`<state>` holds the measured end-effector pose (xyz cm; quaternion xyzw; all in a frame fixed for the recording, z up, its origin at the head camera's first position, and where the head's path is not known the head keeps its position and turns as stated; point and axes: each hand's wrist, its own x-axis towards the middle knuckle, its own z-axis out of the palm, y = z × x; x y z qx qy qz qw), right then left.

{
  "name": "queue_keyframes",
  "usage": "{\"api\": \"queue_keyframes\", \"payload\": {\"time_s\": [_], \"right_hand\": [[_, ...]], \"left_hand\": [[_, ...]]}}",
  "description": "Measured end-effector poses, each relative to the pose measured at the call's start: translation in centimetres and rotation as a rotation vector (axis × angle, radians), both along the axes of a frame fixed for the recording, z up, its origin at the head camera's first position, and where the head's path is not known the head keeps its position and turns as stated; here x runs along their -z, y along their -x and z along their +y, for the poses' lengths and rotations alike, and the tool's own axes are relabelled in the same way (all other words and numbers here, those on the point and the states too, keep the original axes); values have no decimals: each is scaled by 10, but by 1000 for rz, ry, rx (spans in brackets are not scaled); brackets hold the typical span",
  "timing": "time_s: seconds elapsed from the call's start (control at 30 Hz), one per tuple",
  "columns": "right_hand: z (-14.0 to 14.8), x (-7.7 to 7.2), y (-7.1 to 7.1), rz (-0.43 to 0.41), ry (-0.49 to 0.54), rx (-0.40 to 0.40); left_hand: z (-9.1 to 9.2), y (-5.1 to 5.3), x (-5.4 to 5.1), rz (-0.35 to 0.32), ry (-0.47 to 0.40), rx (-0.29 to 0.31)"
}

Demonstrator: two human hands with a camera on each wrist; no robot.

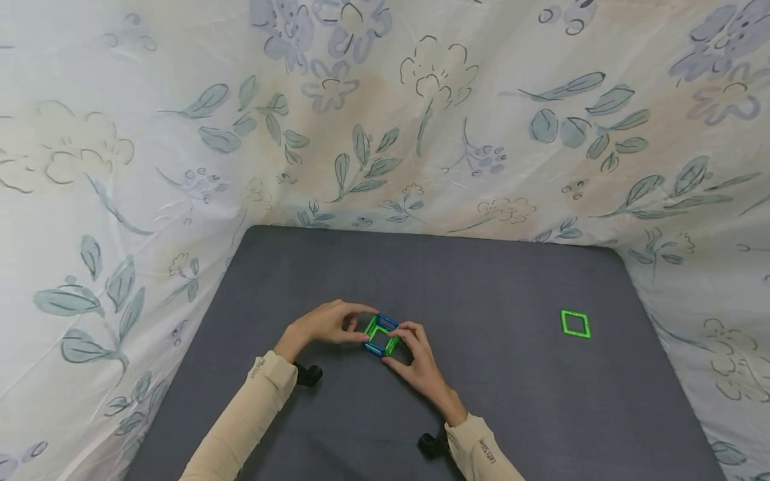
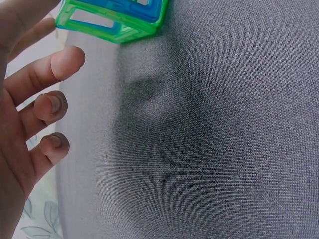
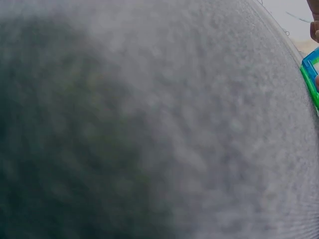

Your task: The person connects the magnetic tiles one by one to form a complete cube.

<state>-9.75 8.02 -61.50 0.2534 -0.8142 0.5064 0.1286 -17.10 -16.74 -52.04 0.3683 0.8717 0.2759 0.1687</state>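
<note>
A small open-framed box of blue and green magnetic tiles (image 1: 388, 321) is held between the two hands over the middle of the table. My left hand (image 1: 327, 323) grips its left side with thumb and index finger. In the left wrist view the box (image 2: 134, 10) shows at the top, and the other fingers (image 2: 49, 107) curl loosely, apart from it. From the right, my right hand (image 1: 423, 366) holds the box between thumb and fingers. Only an edge of the box (image 3: 310, 74) enters the right wrist view, where most of the right hand is hidden.
A single green square tile (image 1: 575, 324) lies flat on the right of the dark grey table (image 1: 481, 287). Floral-patterned cloth (image 1: 373, 174) hangs behind the table and along both sides.
</note>
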Motion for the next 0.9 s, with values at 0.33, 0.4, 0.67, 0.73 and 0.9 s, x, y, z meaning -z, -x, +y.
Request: {"api": "queue_keyframes", "payload": {"time_s": [0.33,0.4,0.67,0.73,0.9], "right_hand": [[5,-2,8,-37,29,-96],[7,-2,10,-62,42,-124],[13,-5,14,-109,9,-152],[16,-5,14,-87,-6,-142],[33,-7,18,-20,-26,-85]], "left_hand": [[-6,-4,7,41,-15,14],[-7,-6,8,51,-21,9],[-6,-14,18,75,-58,-52],[-6,-16,20,77,-76,-64],[-7,-20,24,71,-116,-83]]}}
